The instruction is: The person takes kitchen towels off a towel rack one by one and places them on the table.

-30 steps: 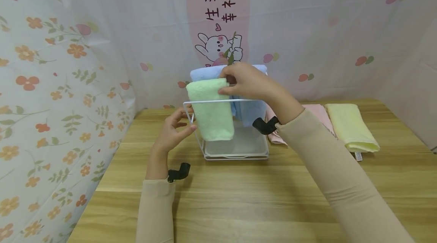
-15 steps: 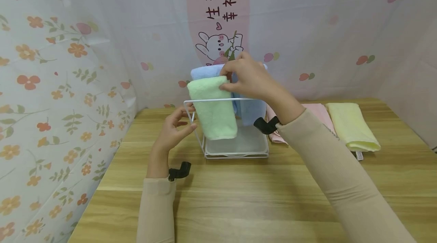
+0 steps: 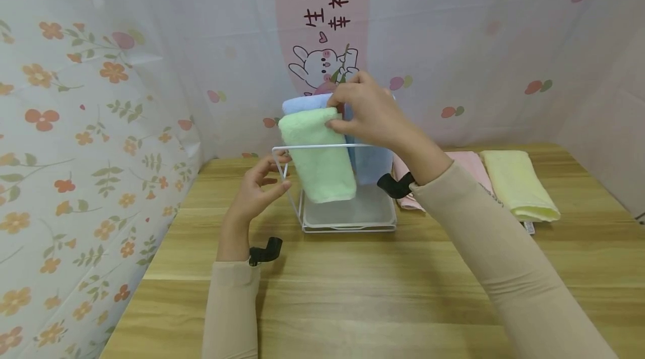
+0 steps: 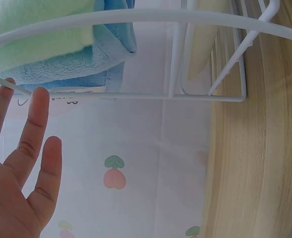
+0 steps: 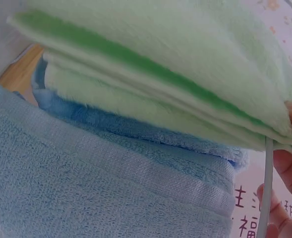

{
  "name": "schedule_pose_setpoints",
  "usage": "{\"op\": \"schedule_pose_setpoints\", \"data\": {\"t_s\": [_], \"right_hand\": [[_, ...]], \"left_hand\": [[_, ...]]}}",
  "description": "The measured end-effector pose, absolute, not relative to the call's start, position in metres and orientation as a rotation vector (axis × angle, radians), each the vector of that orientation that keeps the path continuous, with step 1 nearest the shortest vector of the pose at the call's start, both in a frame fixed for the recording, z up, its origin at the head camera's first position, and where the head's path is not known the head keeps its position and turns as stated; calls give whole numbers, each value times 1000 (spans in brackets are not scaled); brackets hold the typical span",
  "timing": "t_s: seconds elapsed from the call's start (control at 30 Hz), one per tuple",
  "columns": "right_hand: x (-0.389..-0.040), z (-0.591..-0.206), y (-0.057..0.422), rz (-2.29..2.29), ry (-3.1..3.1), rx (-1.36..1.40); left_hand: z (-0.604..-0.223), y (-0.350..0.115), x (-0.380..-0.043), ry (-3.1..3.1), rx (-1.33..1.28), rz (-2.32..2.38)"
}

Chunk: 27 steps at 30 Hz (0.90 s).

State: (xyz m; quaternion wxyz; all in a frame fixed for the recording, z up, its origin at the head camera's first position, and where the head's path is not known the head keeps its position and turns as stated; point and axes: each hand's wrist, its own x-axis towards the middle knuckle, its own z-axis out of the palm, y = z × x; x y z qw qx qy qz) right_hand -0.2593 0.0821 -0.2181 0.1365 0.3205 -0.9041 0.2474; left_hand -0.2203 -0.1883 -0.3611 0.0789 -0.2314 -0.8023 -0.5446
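In the head view a light green towel (image 3: 322,163) hangs folded inside a white wire rack (image 3: 332,147), behind its front bar, with its lower end swung to the right. My right hand (image 3: 370,110) pinches the towel's upper right corner between thumb and fingers. A blue towel (image 3: 373,166) hangs just behind, partly hidden by the green one and the hand. My left hand (image 3: 259,188) is at the rack's left side; in the left wrist view its fairly straight fingers (image 4: 34,119) touch a thin wire. The right wrist view shows the green towel (image 5: 150,54) close above the blue towel (image 5: 96,168).
A translucent tray (image 3: 347,213) sits at the rack's base. To the right, a pink towel (image 3: 471,168) and a folded yellow towel (image 3: 519,185) lie on the wooden table (image 3: 353,292). Patterned cloth (image 3: 453,40) hangs behind.
My right hand has risen slightly with the green towel's corner, and the towel's lower end has swung to the right and up a little. The left hand stays nearly still.
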Motion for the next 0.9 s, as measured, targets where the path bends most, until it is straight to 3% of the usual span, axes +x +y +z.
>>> {"op": "schedule_pose_setpoints", "data": {"t_s": [0.37,0.9], "right_hand": [[-260,-220,86,1051,-2417,1019],[-250,-220,92,1373,-2119,906]], "left_hand": [[-360,-188,-221,-2408,-680,-1650],[-359,-189,-217,-2426,-683,-1629]]}}
